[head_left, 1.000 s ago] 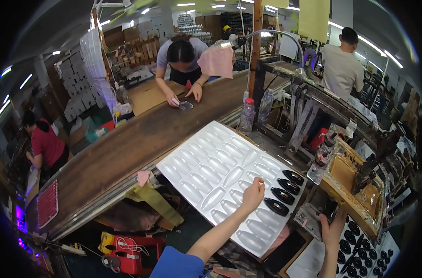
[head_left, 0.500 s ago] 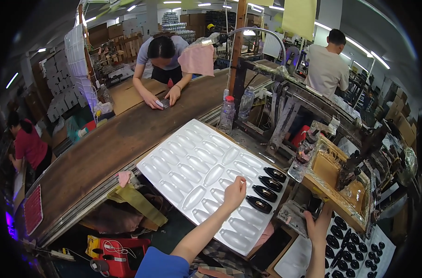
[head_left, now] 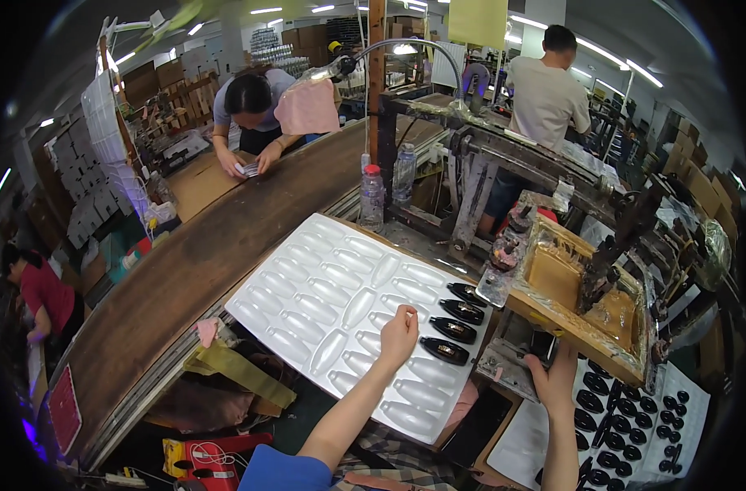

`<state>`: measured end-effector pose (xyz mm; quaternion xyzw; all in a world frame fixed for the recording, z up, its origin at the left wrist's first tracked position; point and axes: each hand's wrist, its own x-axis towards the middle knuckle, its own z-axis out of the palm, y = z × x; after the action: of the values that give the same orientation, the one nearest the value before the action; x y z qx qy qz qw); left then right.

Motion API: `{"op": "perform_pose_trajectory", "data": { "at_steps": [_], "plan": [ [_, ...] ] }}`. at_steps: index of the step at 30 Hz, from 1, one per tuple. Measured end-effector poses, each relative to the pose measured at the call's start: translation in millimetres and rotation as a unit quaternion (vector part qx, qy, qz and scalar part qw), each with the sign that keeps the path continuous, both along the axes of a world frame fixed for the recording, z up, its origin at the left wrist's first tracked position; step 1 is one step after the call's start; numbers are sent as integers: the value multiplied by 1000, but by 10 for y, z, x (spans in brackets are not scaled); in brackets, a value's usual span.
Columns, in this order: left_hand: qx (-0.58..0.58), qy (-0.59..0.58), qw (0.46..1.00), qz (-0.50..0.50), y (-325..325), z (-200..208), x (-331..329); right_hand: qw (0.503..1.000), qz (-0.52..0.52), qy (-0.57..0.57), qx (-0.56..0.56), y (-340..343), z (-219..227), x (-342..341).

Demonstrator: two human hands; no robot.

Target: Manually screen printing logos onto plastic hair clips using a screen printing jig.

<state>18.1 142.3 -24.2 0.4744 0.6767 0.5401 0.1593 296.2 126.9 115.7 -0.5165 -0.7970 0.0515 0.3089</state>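
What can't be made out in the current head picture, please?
In the head view:
Right hand: fingertips hidden by the wooden frame.
Left hand: whether it holds anything, hidden by its curled fingers.
Small piece between the co-worker's hands: too small to identify.

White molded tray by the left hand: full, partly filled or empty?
Partly filled. The white tray holds four black pieces toward its right edge; its other visible hollows are bare.

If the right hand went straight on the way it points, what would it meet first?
The right hand would probably meet the yellowish rectangular wooden frame just ahead; depth is unclear, so the hand might instead pass beneath its near edge.
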Motion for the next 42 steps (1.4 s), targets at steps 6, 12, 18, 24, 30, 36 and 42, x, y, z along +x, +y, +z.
{"op": "perform_pose_trajectory", "data": {
  "at_steps": [6, 12, 18, 24, 30, 36, 42],
  "plan": [
    [-4, -3, 1000, 1, -27, -19, 14, 1000, -7, 16, 1, -47, 16, -17],
    [-2, -3, 1000, -5, -30, -6, -20, 999, -17, 24, 24, -54, 26, -61],
    [10, -11, 1000, -3, 44, -29, -10, 998, 31, -26, 44, 13, 92, -36],
    [16, -91, 995, -28, 112, -174, 17, 999, 18, -30, -35, -56, 148, 240],
    [18, -149, 988, -45, 95, -198, 15, 992, -47, 109, 30, -270, 182, 877],
    [23, -116, 992, -37, 45, -94, 12, 989, -140, -49, -18, 36, -193, 1326],
    [22, -130, 990, -42, 50, -109, 10, 967, -94, -76, 223, 662, -903, 1494]
  ]
}}
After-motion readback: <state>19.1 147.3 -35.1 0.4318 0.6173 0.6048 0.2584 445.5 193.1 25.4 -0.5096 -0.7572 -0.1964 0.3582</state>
